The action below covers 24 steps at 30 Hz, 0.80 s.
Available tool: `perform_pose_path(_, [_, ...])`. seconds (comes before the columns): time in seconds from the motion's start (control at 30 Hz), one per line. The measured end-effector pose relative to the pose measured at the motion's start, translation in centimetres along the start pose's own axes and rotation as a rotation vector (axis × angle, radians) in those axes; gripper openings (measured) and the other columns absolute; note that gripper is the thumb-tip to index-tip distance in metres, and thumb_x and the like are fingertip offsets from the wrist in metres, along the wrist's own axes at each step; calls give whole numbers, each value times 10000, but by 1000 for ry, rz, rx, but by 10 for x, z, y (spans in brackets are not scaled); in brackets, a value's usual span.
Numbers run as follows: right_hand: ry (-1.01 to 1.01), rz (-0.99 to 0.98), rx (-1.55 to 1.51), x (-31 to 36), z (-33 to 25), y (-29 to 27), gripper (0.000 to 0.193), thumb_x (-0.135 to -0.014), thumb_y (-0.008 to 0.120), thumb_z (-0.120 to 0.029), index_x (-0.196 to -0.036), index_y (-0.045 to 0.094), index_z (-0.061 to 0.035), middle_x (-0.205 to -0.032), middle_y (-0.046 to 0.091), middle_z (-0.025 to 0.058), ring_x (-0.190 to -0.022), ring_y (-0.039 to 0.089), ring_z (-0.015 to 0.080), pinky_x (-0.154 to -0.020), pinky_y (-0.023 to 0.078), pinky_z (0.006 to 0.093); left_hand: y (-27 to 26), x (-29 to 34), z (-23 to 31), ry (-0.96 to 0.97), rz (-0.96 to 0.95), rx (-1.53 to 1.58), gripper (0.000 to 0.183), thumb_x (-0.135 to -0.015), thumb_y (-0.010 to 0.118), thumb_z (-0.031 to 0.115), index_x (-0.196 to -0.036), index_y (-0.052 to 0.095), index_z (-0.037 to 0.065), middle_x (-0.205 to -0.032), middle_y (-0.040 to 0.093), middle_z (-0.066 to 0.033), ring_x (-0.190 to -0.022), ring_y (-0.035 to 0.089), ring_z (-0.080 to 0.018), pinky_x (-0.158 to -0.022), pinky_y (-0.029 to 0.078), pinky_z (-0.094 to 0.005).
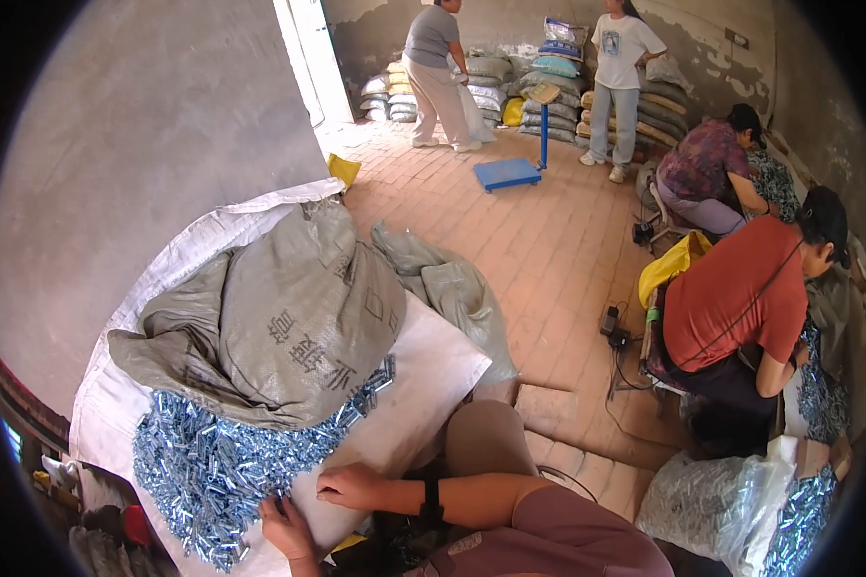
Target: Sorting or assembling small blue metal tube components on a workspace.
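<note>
A heap of small, shiny blue-silver metal tubes [226,462] lies on a white cloth-covered table [423,351]. At the heap's near right edge is my left hand [287,531], its fingers bent together against the pieces. Just right of it, over the white cloth, my right hand [349,487] is curled with thumb and fingers close together. Anything inside either hand is too small to make out. A dark band [431,498] circles my right wrist. Behind the heap, a large grey-green woven sack [308,298] slumps over the tubes and covers part of them.
Another woven sack [452,288] leans at the table's far right side. On the brick floor stands a blue platform scale [507,174]. Two people sit working at the right, near more metal pieces [801,519]; two others stand by stacked sacks [553,91]. A clear plastic bag [698,495] lies at lower right.
</note>
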State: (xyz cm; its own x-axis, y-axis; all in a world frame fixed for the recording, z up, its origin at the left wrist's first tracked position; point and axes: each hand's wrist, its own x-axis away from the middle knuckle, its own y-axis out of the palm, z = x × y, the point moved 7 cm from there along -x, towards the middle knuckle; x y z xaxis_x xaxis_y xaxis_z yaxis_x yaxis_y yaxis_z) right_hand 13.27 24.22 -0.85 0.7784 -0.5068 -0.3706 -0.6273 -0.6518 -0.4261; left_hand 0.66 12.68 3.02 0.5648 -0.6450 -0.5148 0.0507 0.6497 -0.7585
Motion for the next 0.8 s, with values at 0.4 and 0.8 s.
perform_pose_path(0.4, [-30,14,-11,0,-5,-1,176,-838,608,-252,-868,614,-78,-832,615,84,-765,604,287,-671,474,371,0,0,-5,44,14,5,101,-821,580,94,-862,546,8,-816,568,-181,-682,567,-381,-584,440,-457])
perform_pose_path(0.8, [-36,38,48,0,-2,-2,180,-846,616,-249,-876,626,-72,-842,629,86,-756,616,274,-666,482,352,2,0,-6,-16,-19,1,105,-809,588,97,-865,553,15,-817,580,-192,-700,583,-390,-606,458,-449])
